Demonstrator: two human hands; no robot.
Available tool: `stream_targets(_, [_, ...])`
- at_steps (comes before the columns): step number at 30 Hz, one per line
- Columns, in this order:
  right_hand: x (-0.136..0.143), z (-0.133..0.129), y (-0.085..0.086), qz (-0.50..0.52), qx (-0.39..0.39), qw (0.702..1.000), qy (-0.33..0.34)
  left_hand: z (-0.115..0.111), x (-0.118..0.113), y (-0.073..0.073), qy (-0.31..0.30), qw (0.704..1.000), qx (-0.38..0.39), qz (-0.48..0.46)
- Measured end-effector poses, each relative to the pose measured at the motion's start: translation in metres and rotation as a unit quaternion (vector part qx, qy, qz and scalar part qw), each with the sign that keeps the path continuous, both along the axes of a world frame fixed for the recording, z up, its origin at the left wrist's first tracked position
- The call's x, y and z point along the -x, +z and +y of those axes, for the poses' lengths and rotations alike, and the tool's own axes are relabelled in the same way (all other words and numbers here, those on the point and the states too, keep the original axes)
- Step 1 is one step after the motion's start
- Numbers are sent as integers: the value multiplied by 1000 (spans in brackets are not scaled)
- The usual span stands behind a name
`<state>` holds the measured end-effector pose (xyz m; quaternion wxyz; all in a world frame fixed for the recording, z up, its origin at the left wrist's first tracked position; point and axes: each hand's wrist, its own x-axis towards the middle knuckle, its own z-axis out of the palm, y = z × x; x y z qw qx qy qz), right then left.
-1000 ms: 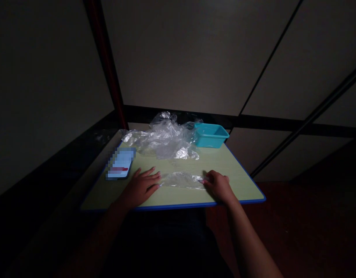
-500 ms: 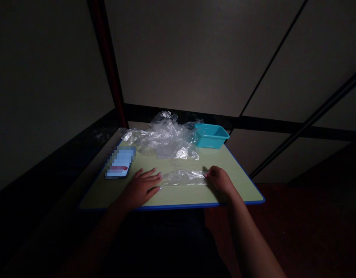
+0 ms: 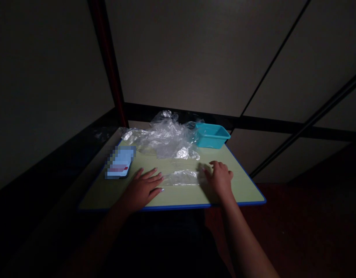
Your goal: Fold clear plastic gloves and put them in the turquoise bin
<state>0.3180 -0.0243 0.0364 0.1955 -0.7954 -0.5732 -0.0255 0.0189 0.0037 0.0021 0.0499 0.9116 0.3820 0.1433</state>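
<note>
A clear plastic bag [image 3: 182, 178], folded into a long strip, lies flat on the pale table [image 3: 178, 196] in front of me. My left hand [image 3: 143, 189] rests on the tabletop with its fingers spread, the fingertips at the strip's left end. Over the strip's right end is my right hand [image 3: 220, 177], thumb and forefinger apart, with nothing seen between them. Whether the right thumb touches the plastic I cannot tell.
Behind the strip sits a crumpled heap of clear plastic bags [image 3: 169, 135]. A turquoise basket [image 3: 212, 137] stands at the back right, touching the heap. A phone [image 3: 120, 163] with a lit, blurred screen lies on the left. The table has a blue edge [image 3: 178, 207].
My right hand has let go of the strip's right end, and its fingers have opened. The left hand stays in nearly the same place.
</note>
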Motion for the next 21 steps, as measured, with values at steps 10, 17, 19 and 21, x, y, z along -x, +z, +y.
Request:
stream_targets(10, [87,-16,-10,3,88,937,339,0,1,1,4,999,28,-17])
stream_targets(17, [84,-13,-14,4,107,936,336,3,6,3,8,999,48,-22])
stream_targets(19, [84,-14,-15,2,102,935,339,3,4,5,38,998,30,-26])
stream_targets(21, [84,-14,-16,3,99,935,340,1,-3,8,78,996,-6,-36])
